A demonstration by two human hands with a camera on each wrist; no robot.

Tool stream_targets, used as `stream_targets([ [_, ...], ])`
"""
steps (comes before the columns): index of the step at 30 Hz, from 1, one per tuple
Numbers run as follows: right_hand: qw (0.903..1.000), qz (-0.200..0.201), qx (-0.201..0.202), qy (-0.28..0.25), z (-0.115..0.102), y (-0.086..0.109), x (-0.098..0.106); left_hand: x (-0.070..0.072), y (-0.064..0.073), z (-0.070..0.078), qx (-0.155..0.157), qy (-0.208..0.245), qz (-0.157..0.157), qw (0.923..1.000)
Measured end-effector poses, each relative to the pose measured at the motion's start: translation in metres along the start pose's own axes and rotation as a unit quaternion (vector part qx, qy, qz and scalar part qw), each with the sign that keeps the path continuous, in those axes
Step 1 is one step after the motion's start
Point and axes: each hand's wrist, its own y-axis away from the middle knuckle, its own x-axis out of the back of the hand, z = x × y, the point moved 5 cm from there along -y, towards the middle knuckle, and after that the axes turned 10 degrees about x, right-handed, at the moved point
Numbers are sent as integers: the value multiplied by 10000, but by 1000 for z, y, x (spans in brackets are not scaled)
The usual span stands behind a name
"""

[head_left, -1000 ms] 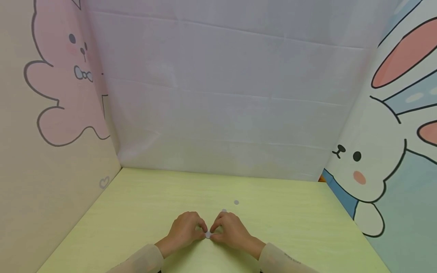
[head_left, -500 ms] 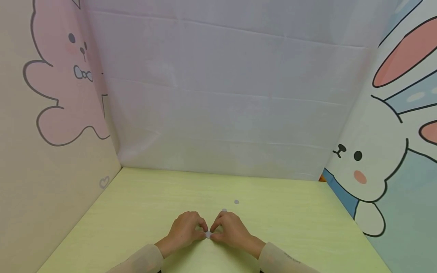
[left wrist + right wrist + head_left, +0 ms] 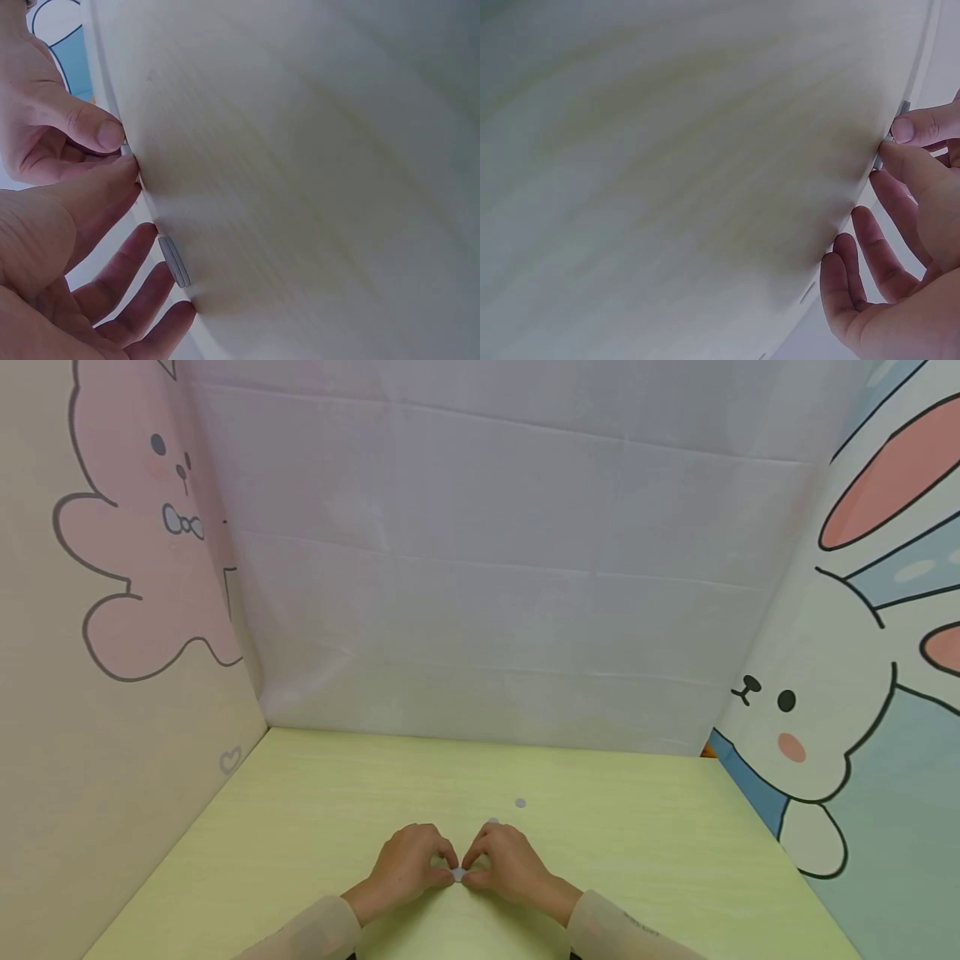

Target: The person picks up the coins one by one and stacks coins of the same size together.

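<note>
A small grey disc (image 3: 459, 875) sits on the yellow tabletop between my two hands. My left hand (image 3: 408, 862) pinches its left side with thumb and forefinger. From the other side, my right hand (image 3: 512, 865) pinches it in the same way. Fingertips cover much of the disc. In the left wrist view, a thicker grey disc (image 3: 174, 261) with a line around its edge stands by the other fingers of my left hand; the head view hides it behind that hand.
Beyond my right hand lies a grey disc (image 3: 492, 821), partly hidden by the knuckles, with another flat disc (image 3: 521, 803) farther back. The yellow tabletop (image 3: 360, 777) ends at a pale back sheet (image 3: 487, 610). Side panels with cartoon rabbits (image 3: 817, 718) flank it.
</note>
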Motion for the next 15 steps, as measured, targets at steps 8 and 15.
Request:
stream_targets([
  [8, 10000, -11, 79, 56, -1, 0, 0, -1, 0, -1, -11, -46, 7, 10000],
  [15, 10000, 5, 37, 53, 0, -1, 0, -1, -1, -1, -82, -65, 74, 9999],
])
